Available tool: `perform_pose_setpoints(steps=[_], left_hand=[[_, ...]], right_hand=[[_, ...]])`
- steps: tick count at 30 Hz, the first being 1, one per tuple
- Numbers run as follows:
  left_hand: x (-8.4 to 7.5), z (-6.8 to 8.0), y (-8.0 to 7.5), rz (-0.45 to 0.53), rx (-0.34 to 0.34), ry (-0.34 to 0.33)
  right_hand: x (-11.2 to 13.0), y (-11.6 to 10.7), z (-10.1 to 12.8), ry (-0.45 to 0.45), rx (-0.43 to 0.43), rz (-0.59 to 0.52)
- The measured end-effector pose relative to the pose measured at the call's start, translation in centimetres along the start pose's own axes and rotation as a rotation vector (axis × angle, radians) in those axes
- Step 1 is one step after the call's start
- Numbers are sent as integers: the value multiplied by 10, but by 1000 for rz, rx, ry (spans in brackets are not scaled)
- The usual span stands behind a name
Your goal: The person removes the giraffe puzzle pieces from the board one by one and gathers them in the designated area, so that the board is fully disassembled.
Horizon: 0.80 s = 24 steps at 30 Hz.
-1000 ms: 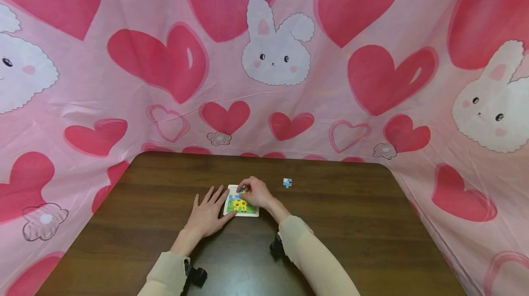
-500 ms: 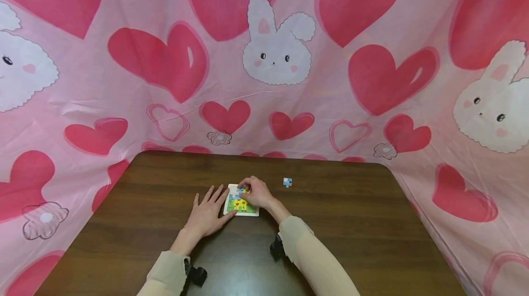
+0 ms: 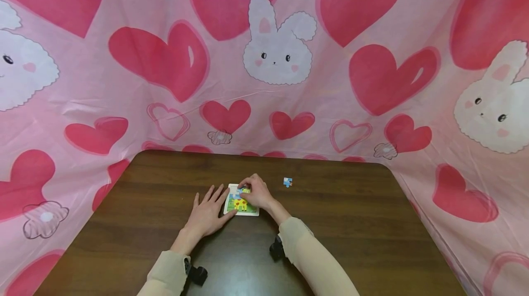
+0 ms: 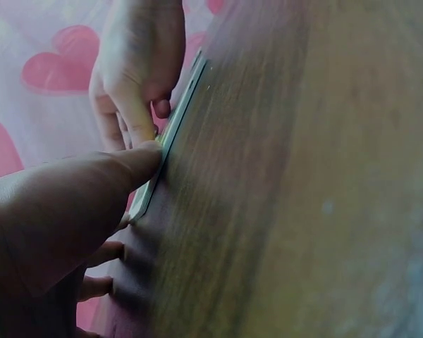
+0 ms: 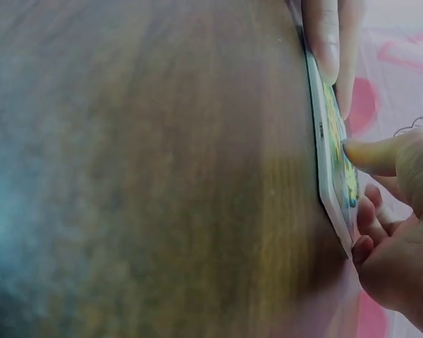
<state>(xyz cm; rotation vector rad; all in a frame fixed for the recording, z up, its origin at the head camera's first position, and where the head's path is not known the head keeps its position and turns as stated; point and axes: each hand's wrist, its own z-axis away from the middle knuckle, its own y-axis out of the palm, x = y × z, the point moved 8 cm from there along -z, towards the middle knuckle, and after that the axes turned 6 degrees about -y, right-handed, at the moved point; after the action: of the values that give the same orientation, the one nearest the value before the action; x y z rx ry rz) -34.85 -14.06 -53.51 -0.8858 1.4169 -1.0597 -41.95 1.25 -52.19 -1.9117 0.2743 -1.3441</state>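
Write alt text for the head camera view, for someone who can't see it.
Two hands work a small white-framed picture puzzle on a dark wooden table: left hand flat beside it, right hand pressing a piece. One loose blue puzzle piece lies nearby.

— What has moved since a second ago?
— Hardly anything: your right hand (image 3: 257, 193) has crept slightly toward the far edge of the puzzle board (image 3: 241, 205), its fingertips settling lower onto the piece (image 3: 244, 190) there.

Our left hand (image 3: 208, 212) lies flat with fingers (image 3: 212, 193) spread, while our right hand (image 3: 257, 192) curls, fingertips pressing down, both forearms angled inward.
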Motion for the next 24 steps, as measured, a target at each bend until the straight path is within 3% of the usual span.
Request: perform_pose_setpoints(steps=[8, 18, 24], left_hand=[[1, -1, 2, 0, 1, -4], [1, -1, 1, 0, -4, 3], [1, -1, 1, 4, -7, 8]], right_hand=[[-1, -1, 3, -19, -40, -12], [-1, 3, 4, -11, 14, 26], [0, 3, 4, -9, -2, -6]])
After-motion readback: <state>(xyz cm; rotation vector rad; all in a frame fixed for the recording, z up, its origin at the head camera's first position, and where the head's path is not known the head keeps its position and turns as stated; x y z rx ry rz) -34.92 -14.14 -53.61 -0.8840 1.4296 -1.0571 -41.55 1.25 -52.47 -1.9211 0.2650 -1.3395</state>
